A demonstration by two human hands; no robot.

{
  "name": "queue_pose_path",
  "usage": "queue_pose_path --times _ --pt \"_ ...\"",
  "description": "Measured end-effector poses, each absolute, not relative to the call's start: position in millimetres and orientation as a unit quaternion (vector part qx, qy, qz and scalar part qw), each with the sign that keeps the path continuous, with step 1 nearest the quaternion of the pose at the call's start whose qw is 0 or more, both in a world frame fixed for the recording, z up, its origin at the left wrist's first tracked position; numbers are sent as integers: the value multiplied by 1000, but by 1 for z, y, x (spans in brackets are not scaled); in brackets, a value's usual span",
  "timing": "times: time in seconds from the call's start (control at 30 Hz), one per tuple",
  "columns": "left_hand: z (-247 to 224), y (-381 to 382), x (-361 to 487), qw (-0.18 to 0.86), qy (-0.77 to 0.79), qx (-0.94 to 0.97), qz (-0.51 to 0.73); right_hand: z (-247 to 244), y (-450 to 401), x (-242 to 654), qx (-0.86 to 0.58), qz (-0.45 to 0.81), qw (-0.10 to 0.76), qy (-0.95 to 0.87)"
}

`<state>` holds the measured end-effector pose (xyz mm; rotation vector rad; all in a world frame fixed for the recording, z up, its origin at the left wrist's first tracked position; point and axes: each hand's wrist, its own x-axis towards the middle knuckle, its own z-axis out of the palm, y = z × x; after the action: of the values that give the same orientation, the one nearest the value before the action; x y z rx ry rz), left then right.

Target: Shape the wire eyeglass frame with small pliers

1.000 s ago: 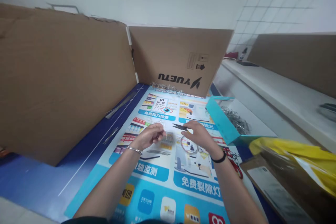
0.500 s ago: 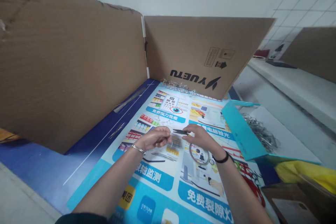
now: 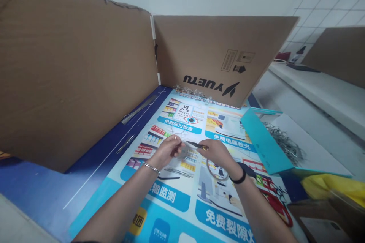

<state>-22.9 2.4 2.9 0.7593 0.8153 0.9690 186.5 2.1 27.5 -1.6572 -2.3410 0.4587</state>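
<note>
My left hand (image 3: 169,147) is closed in a pinch on a thin silvery wire (image 3: 186,155), whose fine end is hard to make out. Facing it, my right hand (image 3: 216,152) grips a pair of needle-nose pliers (image 3: 196,144) with dark pointed jaws aimed at the left fingertips. A small gap separates the jaws from those fingers. Below my hands, several straight wire pieces (image 3: 179,172) lie on the printed sheet (image 3: 159,207). Close under my right hand rests a ring-shaped coil (image 3: 212,172), partly hidden by that hand.
Cardboard panels (image 3: 85,72) wall off the left and back. A turquoise box (image 3: 266,144) at right holds tangled wire bits (image 3: 285,144). More wire strips (image 3: 139,109) lie along the left panel, and a clear-looking pile (image 3: 191,92) sits at the back. Red-handled scissors (image 3: 281,209) lie lower right.
The pliers' jaws now look closer together and my right hand has turned slightly. My left hand has shifted a little left, and the view has moved slightly.
</note>
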Motion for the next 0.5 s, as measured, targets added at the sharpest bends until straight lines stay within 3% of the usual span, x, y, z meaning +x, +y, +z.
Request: queue_pose_path --times 0.5 --pt "-1 0 -15 648 439 392 484 29 -1 187 -564 252 145 -773"
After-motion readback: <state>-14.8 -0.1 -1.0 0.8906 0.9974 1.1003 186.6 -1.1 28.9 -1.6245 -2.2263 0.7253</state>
